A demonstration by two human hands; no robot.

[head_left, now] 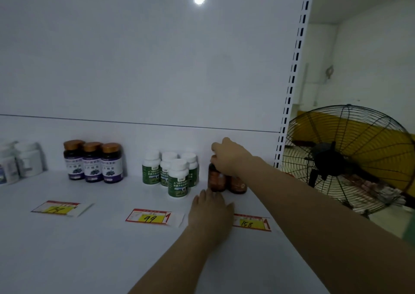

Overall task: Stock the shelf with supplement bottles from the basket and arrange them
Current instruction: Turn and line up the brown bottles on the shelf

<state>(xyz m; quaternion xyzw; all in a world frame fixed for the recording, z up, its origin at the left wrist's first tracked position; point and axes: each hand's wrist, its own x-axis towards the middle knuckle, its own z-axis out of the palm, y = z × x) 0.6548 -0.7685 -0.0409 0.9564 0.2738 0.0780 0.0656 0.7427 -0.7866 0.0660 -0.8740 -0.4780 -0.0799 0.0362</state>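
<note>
Right now your right hand [229, 156] reaches in over the shelf [67, 248] and closes from above around the cap of a brown bottle [216, 179], which stands upright at the right end of the row. A second brown bottle [237, 184] stands just beside it on the right, partly hidden behind your forearm. Your left hand [211, 210] lies palm down on the shelf surface with the fingers spread flat, grasping nothing; its fingertips end just in front of the base of the brown bottle you are gripping, and I cannot tell whether they touch it.

Under the thumb side of that hand lies a red and yellow price tag marked 158 [252, 223], and to its other side lies a tag marked 99 [149, 218]. Behind the 99 tag stand four green-labelled bottles [178, 179] with white caps, three in a back row and one in front. Further left are three purple-labelled bottles [93, 162] with gold caps, side by side, with another price tag [57, 208] in front of them. At the far left edge stand some white bottles [29, 158], blurred. The basket is out of view. Beyond the shelf's slotted upright [292, 80] on the right stands a black wire-caged fan [350, 156].
</note>
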